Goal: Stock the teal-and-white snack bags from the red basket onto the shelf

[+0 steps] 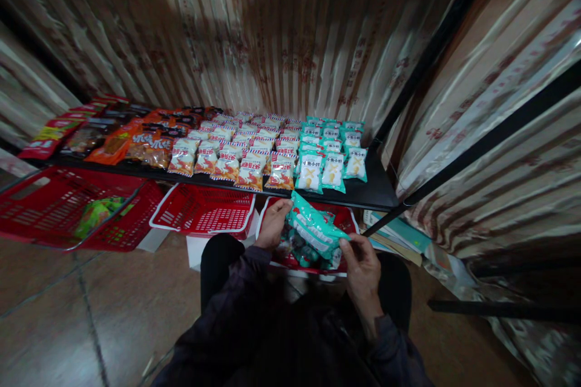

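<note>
A stack of teal snack packets (314, 227) is held between both hands above a red basket (347, 217) that holds more packets. My left hand (272, 225) grips the stack's left end. My right hand (361, 266) pinches its right end. Just beyond, a low black shelf (372, 190) carries rows of packets: teal ones (331, 154) at the right, red-and-white ones (245, 154) in the middle, orange ones (145, 145) further left.
An empty red basket with a white rim (204, 211) sits left of the one I work over. A larger red basket (54, 205) with a green packet stands at far left. Black shelf posts (454, 18) rise at the right. Flat cartons (399, 236) lie under the shelf's right end.
</note>
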`<move>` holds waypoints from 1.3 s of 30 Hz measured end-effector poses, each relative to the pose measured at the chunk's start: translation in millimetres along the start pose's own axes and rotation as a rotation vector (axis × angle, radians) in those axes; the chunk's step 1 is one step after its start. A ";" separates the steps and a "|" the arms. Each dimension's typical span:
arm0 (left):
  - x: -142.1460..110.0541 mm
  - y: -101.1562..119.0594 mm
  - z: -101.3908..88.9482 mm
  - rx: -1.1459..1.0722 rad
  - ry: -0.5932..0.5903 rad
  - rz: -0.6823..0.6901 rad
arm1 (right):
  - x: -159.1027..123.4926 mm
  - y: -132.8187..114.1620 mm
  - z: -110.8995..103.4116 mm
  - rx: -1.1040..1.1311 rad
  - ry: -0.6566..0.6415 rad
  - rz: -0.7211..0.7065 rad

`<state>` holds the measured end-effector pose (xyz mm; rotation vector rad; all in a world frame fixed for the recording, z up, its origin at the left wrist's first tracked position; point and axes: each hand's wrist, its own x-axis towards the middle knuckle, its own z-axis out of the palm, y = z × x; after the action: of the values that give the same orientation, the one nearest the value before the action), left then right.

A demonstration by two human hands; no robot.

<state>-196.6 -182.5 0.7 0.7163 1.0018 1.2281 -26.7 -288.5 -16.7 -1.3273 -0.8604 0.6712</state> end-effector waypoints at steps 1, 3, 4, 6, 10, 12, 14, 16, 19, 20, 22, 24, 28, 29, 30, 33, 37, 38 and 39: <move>0.2 -0.4 0.3 -0.008 0.001 -0.003 | -0.2 -0.7 -0.6 -0.021 -0.008 -0.014; 0.5 -1.1 0.3 -0.020 0.004 -0.007 | -0.7 -1.9 -1.4 -0.062 -0.023 -0.038; 0.6 -1.3 0.2 -0.024 0.003 -0.012 | -1.0 -2.4 -1.5 -0.081 -0.027 -0.050; 0.7 -1.7 -0.4 -0.032 -0.002 -0.025 | -1.6 -3.0 -1.3 -0.116 -0.022 -0.072; 1.4 -3.4 -2.3 -0.021 -0.008 -0.043 | -2.6 -3.3 0.4 -0.149 -0.013 -0.083; 2.0 -4.9 -3.2 -0.010 -0.004 -0.045 | -3.0 -3.7 1.3 -0.143 -0.019 -0.080; 2.6 -6.0 -3.5 0.001 0.005 -0.048 | -3.0 -4.8 2.4 -0.140 -0.011 -0.080; 2.7 -5.9 -2.9 0.015 0.017 -0.051 | -2.2 -6.5 3.6 -0.135 -0.005 -0.081; 1.3 -2.2 -1.1 0.040 0.029 -0.064 | 1.3 -8.5 4.8 -0.099 0.008 -0.097; 0.4 -0.1 -0.5 0.050 0.026 -0.072 | 2.9 -8.6 4.8 -0.082 0.017 -0.103; -1.5 4.3 -0.1 0.073 0.009 -0.092 | 6.6 -7.7 4.1 -0.053 0.031 -0.103; -2.9 7.7 -0.9 0.094 -0.010 -0.104 | 9.8 -5.6 2.5 -0.042 0.031 -0.087; -2.1 8.9 -4.8 0.117 -0.028 -0.113 | 13.1 -1.0 -1.3 -0.095 -0.003 -0.062; -1.4 8.6 -5.8 0.123 -0.032 -0.114 | 13.4 0.0 -2.0 -0.115 -0.016 -0.061; -0.8 8.5 -6.6 0.131 -0.038 -0.113 | 13.7 0.9 -2.8 -0.132 -0.025 -0.062; -1.0 10.0 -7.6 0.153 -0.067 -0.108 | 14.5 4.0 -5.3 -0.170 -0.035 -0.070; -6.1 15.2 -5.2 0.217 -0.101 -0.110 | 16.5 11.0 -10.0 -0.256 -0.058 -0.077; -7.4 16.3 -4.2 0.239 -0.101 -0.108 | 17.2 13.5 -11.2 -0.287 -0.070 -0.085; -8.5 17.2 -3.3 0.257 -0.101 -0.104 | 17.9 16.0 -12.2 -0.319 -0.087 -0.098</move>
<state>-207.0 -187.3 16.4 0.9056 1.1100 0.9730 -6.0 -278.0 -30.3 -1.5362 -1.1310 0.5322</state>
